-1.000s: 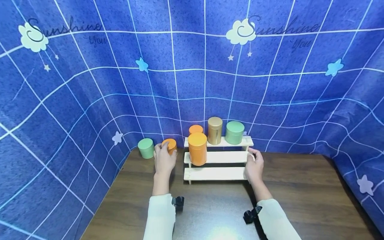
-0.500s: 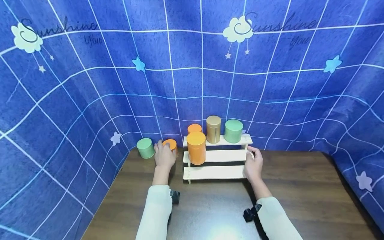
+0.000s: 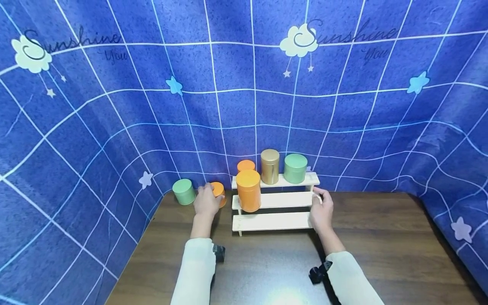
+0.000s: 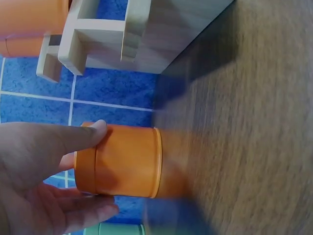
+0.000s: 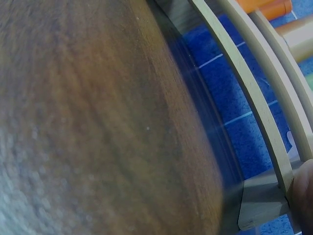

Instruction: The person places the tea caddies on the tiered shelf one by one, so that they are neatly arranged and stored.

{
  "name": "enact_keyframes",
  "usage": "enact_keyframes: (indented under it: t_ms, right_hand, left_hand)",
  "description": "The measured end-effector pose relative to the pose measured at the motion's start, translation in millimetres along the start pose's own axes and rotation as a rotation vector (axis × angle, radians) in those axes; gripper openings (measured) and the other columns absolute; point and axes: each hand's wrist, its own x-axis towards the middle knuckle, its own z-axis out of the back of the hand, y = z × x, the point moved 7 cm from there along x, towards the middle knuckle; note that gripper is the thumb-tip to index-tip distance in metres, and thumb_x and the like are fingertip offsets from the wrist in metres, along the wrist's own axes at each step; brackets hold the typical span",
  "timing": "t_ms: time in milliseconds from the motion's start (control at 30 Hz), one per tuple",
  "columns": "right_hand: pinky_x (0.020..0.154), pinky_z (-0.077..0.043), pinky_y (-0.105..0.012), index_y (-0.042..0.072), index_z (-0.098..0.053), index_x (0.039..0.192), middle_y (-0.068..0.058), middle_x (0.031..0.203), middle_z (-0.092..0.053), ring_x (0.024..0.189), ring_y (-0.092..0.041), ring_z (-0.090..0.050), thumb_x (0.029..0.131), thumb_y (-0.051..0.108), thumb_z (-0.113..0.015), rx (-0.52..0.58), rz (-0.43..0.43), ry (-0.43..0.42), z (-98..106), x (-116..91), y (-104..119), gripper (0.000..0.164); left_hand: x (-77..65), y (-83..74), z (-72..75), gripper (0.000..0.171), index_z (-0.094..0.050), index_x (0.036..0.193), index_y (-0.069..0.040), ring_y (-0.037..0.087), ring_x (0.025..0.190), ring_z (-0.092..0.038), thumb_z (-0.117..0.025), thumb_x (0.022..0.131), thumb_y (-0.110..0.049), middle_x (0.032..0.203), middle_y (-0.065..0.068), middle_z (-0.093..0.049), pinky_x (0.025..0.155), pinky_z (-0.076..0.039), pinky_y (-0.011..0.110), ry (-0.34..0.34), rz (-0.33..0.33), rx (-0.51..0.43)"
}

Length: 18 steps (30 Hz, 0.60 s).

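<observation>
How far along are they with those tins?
Looks done: gold tin, green tin and rear orange tin on the rack's top tier, tall orange tin on the middle one. In hand: left hand grips another orange tin; right hand holds the rack's end. Apparently left: that tin and a second green tin, both beside the rack; the bottom tier is bare.

A brown wood-grain table [image 3: 366, 241] carries everything, with a patch of glare on its near middle. Toward its far side stands a pale three-tier wooden rack [image 3: 272, 222]. Left of that, also upright on the tabletop, are a short orange tin [image 4: 128, 159] and, farther left, a green tin [image 3: 184, 192]. The top tier bears a partly hidden orange canister [image 3: 245, 165], a gold canister [image 3: 270, 168] and, rightmost, a green canister [image 3: 295, 169]; a tall orange canister [image 3: 249, 192] stands at the middle tier's left end.
</observation>
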Motion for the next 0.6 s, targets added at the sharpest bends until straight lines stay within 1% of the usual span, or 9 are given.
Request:
enact_keyframes:
  t_ms: [100, 200, 333, 467, 600]
  right_hand:
    - [0.108, -0.035, -0.021, -0.003, -0.063, 0.131, -0.019, 0.14, -0.062, 0.136, -0.022, -0.05, 0.104, -0.001, -0.049, -0.01, 0.0, -0.001, 0.1, 0.0, -0.7, 0.031]
    - [0.108, -0.035, -0.022, -0.004, -0.063, 0.132, -0.021, 0.141, -0.062, 0.137, -0.024, -0.05, 0.104, -0.001, -0.048, -0.022, 0.002, 0.002, 0.1, -0.6, 0.9, 0.032]
    - [0.107, -0.035, -0.021, -0.003, -0.063, 0.132, -0.021, 0.141, -0.062, 0.134, -0.023, -0.05, 0.104, 0.0, -0.048, -0.035, -0.005, 0.0, 1.1, -1.8, 2.0, 0.032]
    - [0.104, -0.036, -0.019, -0.002, -0.064, 0.131, -0.02, 0.139, -0.063, 0.129, -0.021, -0.051, 0.104, 0.001, -0.049, -0.044, -0.008, -0.005, 2.2, -1.8, 1.2, 0.031]
    - [0.101, -0.037, -0.018, -0.003, -0.064, 0.131, -0.021, 0.137, -0.063, 0.125, -0.02, -0.052, 0.103, 0.0, -0.049, -0.049, 0.0, -0.013, 1.1, -2.5, 1.9, 0.032]
  left_hand:
    - [-1.5, 0.3, 1.1, 0.058, -0.058, 0.129, -0.001, 0.046, 0.113, -0.069, -0.084, 0.089, -0.033, 0.125, 0.028, -0.063, 0.088, -0.059, 0.062, 0.016, 0.0, -0.002]
    - [-3.6, 1.1, 1.8, 0.063, -0.054, 0.133, -0.002, 0.047, 0.115, -0.069, -0.085, 0.088, -0.034, 0.126, 0.028, -0.063, 0.089, -0.058, 0.062, 0.038, 0.008, -0.009]
    - [-6.8, 3.4, 1.6, 0.076, -0.047, 0.144, -0.003, 0.047, 0.121, -0.067, -0.085, 0.087, -0.035, 0.132, 0.031, -0.063, 0.095, -0.056, 0.062, 0.06, 0.015, -0.036]
    - [-9.0, 9.3, -0.4, 0.089, -0.04, 0.156, -0.003, 0.049, 0.131, -0.061, -0.085, 0.086, -0.035, 0.144, 0.032, -0.058, 0.105, -0.052, 0.063, 0.046, 0.013, -0.127]
    - [-11.7, 15.1, 0.0, 0.091, -0.042, 0.156, 0.0, 0.049, 0.133, -0.058, -0.085, 0.084, -0.034, 0.146, 0.031, -0.056, 0.11, -0.05, 0.063, 0.014, 0.006, -0.213]
